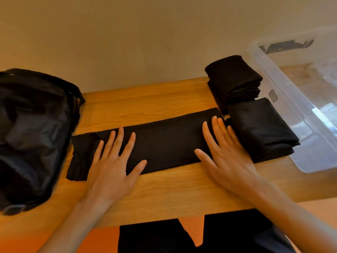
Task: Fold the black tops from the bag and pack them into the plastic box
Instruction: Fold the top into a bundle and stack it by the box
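Pressing black top [160, 143], frame centre on bench [164, 189]: left hand [111, 168], right hand [226, 157] flat, grip released, smoothing strip for next fold. Plastic box [291, 99] right; bag [32, 136] left.

1. The wooden tabletop [164, 194] runs left to right against a pale wall.
2. A black bag [31, 136] sits on its left end.
3. A long folded black top [164, 143] lies across the middle.
4. At right, a far pile of folded tops [233, 79] and a near pile [260, 128] lie just beside a clear plastic box [291, 106].
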